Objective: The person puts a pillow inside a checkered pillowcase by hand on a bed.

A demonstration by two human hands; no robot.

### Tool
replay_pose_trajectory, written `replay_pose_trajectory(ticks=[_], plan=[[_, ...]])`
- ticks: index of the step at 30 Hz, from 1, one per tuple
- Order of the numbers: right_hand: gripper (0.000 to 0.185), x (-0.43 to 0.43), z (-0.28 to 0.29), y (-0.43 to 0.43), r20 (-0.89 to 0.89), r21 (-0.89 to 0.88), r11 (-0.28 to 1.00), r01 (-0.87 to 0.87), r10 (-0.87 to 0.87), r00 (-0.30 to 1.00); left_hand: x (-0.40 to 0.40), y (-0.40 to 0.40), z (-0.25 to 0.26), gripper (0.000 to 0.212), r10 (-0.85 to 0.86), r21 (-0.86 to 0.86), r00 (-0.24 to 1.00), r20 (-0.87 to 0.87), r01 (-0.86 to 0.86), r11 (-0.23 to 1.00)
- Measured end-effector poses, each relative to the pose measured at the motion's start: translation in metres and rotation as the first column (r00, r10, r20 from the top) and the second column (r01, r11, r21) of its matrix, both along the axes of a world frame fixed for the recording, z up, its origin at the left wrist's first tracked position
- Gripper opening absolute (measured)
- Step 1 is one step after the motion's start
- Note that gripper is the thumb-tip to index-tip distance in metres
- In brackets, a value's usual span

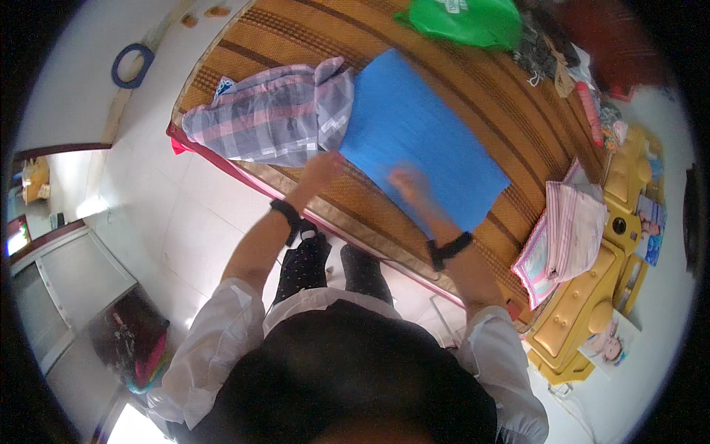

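A blue rectangular cloth or mat [421,127] lies spread on the brown striped woven mat [260,33] that covers a bed. Against its left side rests a grey and pink plaid cloth, perhaps a shirt [266,116], folded and somewhat rumpled. My left hand [326,166] is at the near corner where plaid and blue meet; blur hides whether its fingers hold either one. Over the near part of the blue cloth, my right hand [409,180] is also blurred, and its grip cannot be made out. Both wrists wear black bands.
A green plastic bag [466,22] sits at the bed's far side. Folded striped pink cloth [577,230] lies at right, beside the yellow padded headboard [582,294]. The bed's near edge [344,213] runs in front of my legs. Pale floor tiles [183,205] extend left.
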State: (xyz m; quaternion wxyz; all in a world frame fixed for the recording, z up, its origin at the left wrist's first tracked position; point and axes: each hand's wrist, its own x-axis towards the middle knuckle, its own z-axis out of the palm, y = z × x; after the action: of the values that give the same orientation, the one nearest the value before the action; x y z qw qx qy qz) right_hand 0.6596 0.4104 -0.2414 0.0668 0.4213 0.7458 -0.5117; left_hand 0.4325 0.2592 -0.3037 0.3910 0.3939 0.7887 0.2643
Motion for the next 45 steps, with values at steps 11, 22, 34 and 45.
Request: replay_pose_trajectory(ticks=[11,22,34,45], plan=[[0.098,-0.016,-0.004,0.252,0.074,0.359,0.917,0.173,-0.213,0.974,0.074,0.027,-0.025,0.038,0.578,-0.272,0.378,0.723,-0.614,0.741],[0.115,-0.096,-0.041,0.268,0.24,0.024,0.99,-0.141,0.131,0.962,0.059,0.056,-0.062,0.048,0.593,-0.247,0.13,0.795,-0.823,0.511],[0.064,0.017,0.032,0.085,-0.117,0.679,0.734,-0.017,0.132,0.984,0.139,0.108,0.04,0.053,0.731,-0.222,0.67,0.133,-0.698,0.681],[0.077,0.035,-0.051,0.011,-0.009,0.725,0.669,-0.163,0.246,0.969,0.139,0.1,0.062,0.041,0.018,-0.151,0.994,-0.105,-0.034,0.988]])
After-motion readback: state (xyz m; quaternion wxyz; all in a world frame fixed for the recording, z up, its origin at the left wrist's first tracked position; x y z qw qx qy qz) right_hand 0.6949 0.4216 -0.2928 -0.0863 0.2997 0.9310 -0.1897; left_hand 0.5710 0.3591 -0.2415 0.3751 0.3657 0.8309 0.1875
